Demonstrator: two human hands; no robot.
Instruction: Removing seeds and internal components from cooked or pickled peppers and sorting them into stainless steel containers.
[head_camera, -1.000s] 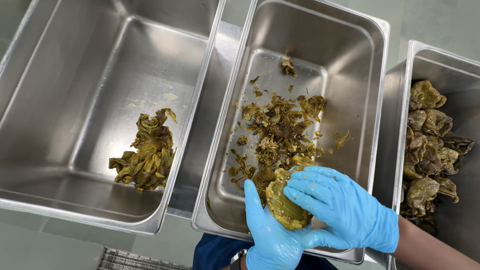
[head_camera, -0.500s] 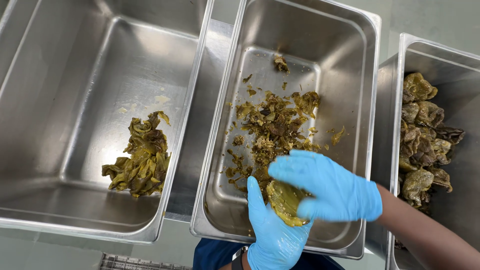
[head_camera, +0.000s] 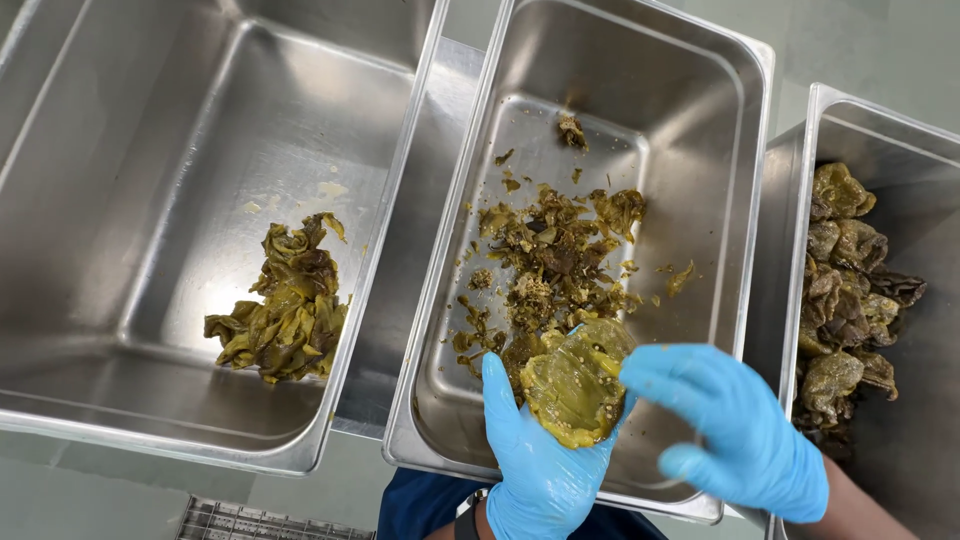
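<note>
My left hand (head_camera: 540, 465), in a blue glove, holds a flattened, opened green roasted pepper (head_camera: 577, 380) over the near end of the middle steel pan (head_camera: 455, 240). My right hand (head_camera: 735, 430), also gloved in blue, hovers just right of the pepper with its fingers curled, a fingertip at the pepper's edge; nothing shows in its grasp. Beneath them lies a heap of brownish skins and seeds (head_camera: 555, 255) on the pan floor.
The left steel pan (head_camera: 150, 150) holds a small pile of cleaned green peppers (head_camera: 285, 305). The right pan (head_camera: 800, 230) contains several whole roasted peppers (head_camera: 845, 290). A wire rack (head_camera: 260, 522) shows at the bottom edge.
My right hand has lifted off the pepper and shifted right, uncovering it. The pepper now lies opened flat in my left hand.
</note>
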